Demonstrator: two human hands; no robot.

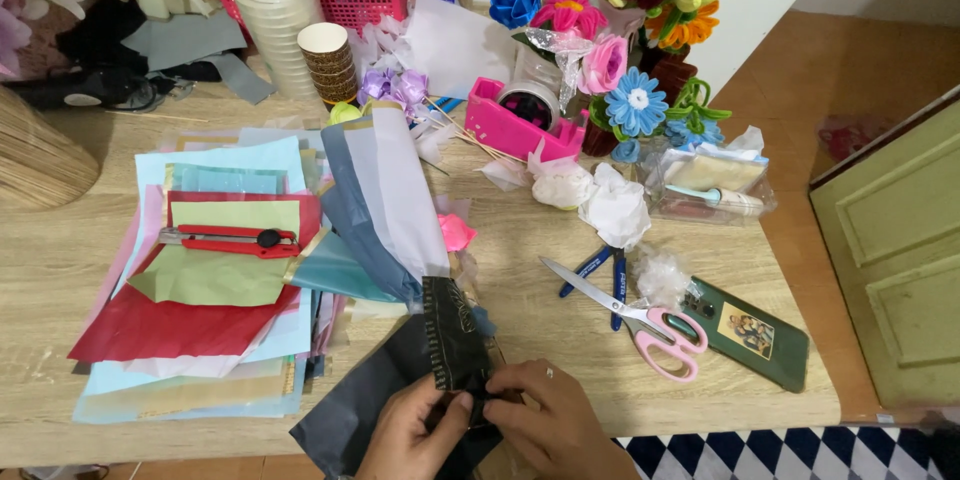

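Note:
My left hand (412, 430) and my right hand (552, 422) meet at the table's front edge, both pinching a dark, almost black sheet of wrapping paper (455, 335) with a stitched-looking pale border. The sheet folds around the bottom of a wrapped bundle of grey-blue and white paper (385, 205) that fans upward to the left of centre. A small pink piece (456, 232) pokes out beside the bundle. More of the dark sheet (345, 420) hangs over the table edge below my left hand.
A pile of coloured paper sheets (200, 315) with a red box cutter (228, 239) lies left. Pink-handled scissors (640, 318), two blue pens (600, 275) and a green phone (750, 332) lie right. Tape rolls (275, 10), pink tape dispenser (515, 125) and craft flowers (635, 30) stand behind.

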